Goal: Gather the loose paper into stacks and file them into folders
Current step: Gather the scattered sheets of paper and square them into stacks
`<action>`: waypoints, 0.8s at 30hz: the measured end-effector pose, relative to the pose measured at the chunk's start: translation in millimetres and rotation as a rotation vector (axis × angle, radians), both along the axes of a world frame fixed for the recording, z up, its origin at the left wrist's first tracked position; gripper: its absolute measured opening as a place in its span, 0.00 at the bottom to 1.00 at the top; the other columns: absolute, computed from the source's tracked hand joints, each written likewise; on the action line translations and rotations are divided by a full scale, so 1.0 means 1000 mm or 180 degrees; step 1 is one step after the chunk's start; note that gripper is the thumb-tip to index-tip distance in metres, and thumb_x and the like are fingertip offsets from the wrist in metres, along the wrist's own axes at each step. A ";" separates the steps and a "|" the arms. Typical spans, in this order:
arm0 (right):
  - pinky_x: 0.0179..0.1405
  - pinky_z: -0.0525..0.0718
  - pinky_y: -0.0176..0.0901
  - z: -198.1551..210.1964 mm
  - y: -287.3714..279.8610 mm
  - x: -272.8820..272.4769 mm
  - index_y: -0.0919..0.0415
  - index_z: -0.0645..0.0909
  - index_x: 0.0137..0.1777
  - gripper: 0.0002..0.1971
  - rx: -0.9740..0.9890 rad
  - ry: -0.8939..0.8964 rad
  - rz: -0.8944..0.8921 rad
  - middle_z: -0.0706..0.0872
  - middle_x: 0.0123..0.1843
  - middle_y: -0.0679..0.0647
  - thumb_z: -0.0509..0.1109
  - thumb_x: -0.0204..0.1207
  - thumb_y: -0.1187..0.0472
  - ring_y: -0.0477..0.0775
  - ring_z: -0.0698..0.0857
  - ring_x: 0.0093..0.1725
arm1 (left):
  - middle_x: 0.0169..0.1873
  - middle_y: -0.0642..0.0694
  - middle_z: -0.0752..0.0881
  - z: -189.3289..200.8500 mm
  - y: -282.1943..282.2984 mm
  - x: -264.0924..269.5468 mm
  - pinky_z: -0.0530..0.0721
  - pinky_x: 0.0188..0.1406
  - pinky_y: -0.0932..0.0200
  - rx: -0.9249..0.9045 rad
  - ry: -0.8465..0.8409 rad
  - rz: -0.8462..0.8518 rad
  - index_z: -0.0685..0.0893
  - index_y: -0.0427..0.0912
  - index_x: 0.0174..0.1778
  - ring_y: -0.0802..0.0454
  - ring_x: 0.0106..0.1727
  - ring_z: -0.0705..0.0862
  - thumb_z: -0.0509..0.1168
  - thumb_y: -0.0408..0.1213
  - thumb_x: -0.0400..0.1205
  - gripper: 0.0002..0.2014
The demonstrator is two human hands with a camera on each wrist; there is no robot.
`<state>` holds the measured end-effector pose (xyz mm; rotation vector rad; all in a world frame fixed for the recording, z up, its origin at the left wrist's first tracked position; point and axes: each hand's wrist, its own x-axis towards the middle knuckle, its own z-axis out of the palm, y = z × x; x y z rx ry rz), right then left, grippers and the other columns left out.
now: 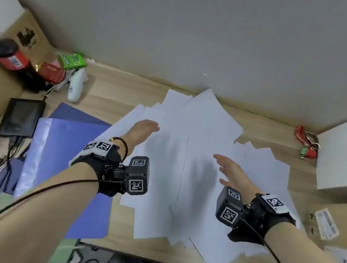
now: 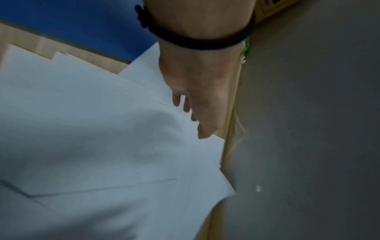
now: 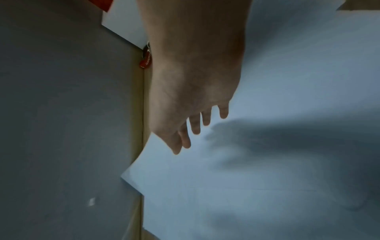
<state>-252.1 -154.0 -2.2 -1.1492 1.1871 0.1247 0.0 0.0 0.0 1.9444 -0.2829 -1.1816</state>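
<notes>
1. The left hand (image 1: pixel 142 130) is flat with straight fingers and holds nothing. It hangs over the left side of the loose paper (image 1: pixel 196 169), at about 10 o'clock from the middle of the pile.

2. The right hand (image 1: pixel 231 175) is flat too, fingers spread a little, and holds nothing. It hangs over the right side of the pile, at about 3 o'clock from the middle.

3. The two hands are well apart, palms turned in toward each other, with the pile between them. The wrist views are blurry, so I cannot tell if any fingertip touches the paper yet.

4. The paper lies in a messy fan in the middle of the counter (image 1: pixel 114 96). Sheets point many ways, and some corners stick out at 12 o'clock and 6 o'clock.

5. The blue folders (image 1: pixel 64 159) lie at 9 o'clock from the pile. The paper's left edge covers part of them. No paper looks filed yet.

6. I think the step in hand is the first one: gathering the sheets into a stack.

7. The next move likely needs both hands to come down on the outer edges and push inward together. Paper is thin and slippery, so a slow, even push would keep sheets from sliding under each other or off the front edge.

8. A tablet (image 1: pixel 22 117) sits at 9 o'clock past the folders, and boxes (image 1: pixel 338 156) stand at 3 o'clock.
</notes>
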 end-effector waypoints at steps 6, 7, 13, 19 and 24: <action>0.77 0.60 0.47 -0.022 0.021 0.010 0.52 0.67 0.80 0.25 -0.0207 0.0252 0.0258 0.65 0.81 0.48 0.60 0.84 0.49 0.51 0.62 0.82 | 0.78 0.39 0.67 -0.044 0.029 0.006 0.76 0.67 0.47 0.0788 -0.0192 0.0190 0.66 0.41 0.79 0.40 0.73 0.73 0.70 0.36 0.80 0.32; 0.77 0.58 0.46 -0.025 0.022 0.015 0.52 0.67 0.80 0.25 -0.0258 0.0228 0.0307 0.62 0.83 0.47 0.61 0.84 0.49 0.51 0.60 0.82 | 0.77 0.40 0.67 -0.047 0.030 0.005 0.78 0.63 0.48 0.0710 -0.0104 0.0253 0.65 0.41 0.79 0.41 0.71 0.74 0.70 0.34 0.80 0.33; 0.82 0.55 0.47 -0.034 0.028 0.030 0.50 0.71 0.79 0.22 -0.0334 0.0092 0.0504 0.54 0.86 0.47 0.61 0.84 0.52 0.48 0.55 0.85 | 0.67 0.36 0.77 -0.053 0.031 0.002 0.82 0.61 0.46 0.0583 -0.0257 0.0031 0.66 0.42 0.75 0.39 0.61 0.82 0.76 0.32 0.73 0.36; 0.71 0.63 0.41 -0.033 0.031 0.032 0.49 0.76 0.73 0.18 -0.0319 0.0029 0.0533 0.72 0.78 0.46 0.61 0.84 0.55 0.48 0.67 0.79 | 0.51 0.43 0.78 -0.042 0.032 -0.004 0.80 0.46 0.52 0.0442 -0.1094 -0.0571 0.61 0.50 0.77 0.41 0.49 0.81 0.73 0.36 0.76 0.37; 0.68 0.63 0.39 -0.027 0.033 0.032 0.49 0.76 0.72 0.17 -0.0375 0.0149 0.0533 0.74 0.77 0.47 0.61 0.85 0.56 0.49 0.69 0.77 | 0.34 0.49 0.78 -0.025 0.028 0.004 0.72 0.31 0.61 0.0732 -0.1164 -0.1336 0.80 0.40 0.46 0.48 0.39 0.78 0.74 0.42 0.76 0.12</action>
